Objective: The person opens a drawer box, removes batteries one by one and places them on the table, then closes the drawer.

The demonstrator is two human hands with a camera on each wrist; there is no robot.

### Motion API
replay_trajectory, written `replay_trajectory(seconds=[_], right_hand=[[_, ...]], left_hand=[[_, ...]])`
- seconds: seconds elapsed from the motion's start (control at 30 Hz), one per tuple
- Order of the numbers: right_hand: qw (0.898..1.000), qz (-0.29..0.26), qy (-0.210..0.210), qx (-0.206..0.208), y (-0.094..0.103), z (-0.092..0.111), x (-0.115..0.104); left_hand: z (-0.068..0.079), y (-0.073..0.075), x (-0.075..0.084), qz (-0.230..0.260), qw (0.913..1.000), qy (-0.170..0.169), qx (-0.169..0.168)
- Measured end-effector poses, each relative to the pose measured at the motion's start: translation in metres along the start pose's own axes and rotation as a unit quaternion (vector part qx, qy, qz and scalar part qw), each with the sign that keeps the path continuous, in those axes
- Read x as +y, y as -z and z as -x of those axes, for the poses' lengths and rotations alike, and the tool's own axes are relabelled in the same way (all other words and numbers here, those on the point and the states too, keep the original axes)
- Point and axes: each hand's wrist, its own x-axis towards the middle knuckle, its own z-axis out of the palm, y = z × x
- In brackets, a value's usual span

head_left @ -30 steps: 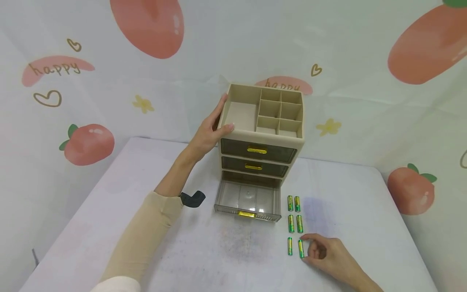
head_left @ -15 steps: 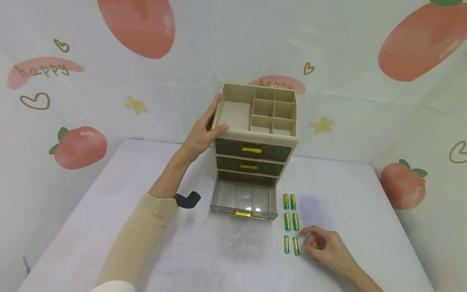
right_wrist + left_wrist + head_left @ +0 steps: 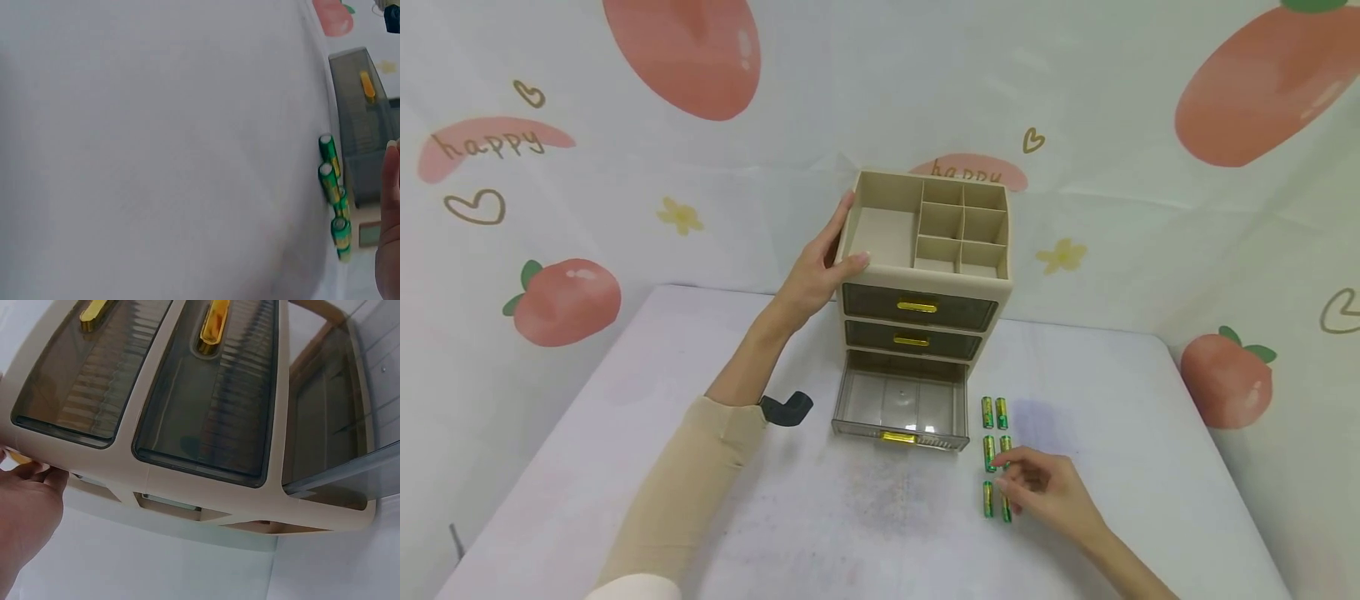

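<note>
My left hand (image 3: 808, 282) grips the upper left side of a beige drawer organizer (image 3: 925, 279), thumb on the top rim and fingers down the side. In the left wrist view its fingers (image 3: 39, 475) hook at the frame's edge. The organizer's bottom drawer (image 3: 898, 404), of smoky clear plastic, stands pulled out with nothing in it. To its right lie several green and yellow batteries (image 3: 987, 412) in two columns. My right hand (image 3: 1052, 493) hovers over the right column, thumb and forefinger apart, nothing between them, partly hiding the two nearer batteries there.
Two upper drawers with gold handles (image 3: 917, 307) are closed. The organizer's top has one large and several small compartments (image 3: 940, 221). A white cloth (image 3: 760, 517) covers the table, and a patterned backdrop (image 3: 775, 150) hangs behind. A black strap piece (image 3: 788, 409) sits at my left wrist.
My right hand drew back from the nearest right battery, then came left and forward over that column. The left hand keeps its hold. The view shifted slightly; the batteries stay in place.
</note>
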Motion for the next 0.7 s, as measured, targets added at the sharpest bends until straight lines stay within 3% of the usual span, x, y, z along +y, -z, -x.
replay_trajectory(seconds=[0.2, 0.5, 0.7], right_hand=[[0.999, -0.036, -0.001, -0.010, -0.014, -0.009, -0.002], [0.998, -0.056, -0.011, -0.010, -0.036, -0.021, -0.002], [0.997, -0.074, -0.015, -0.013, -0.048, -0.028, 0.000]], left_hand=[[0.000, 0.001, -0.003, -0.010, 0.9999, 0.005, 0.004], [0.005, -0.006, 0.023, -0.003, 1.0000, 0.008, -0.002], [0.001, -0.002, 0.008, 0.001, 1.0000, -0.004, -0.003]])
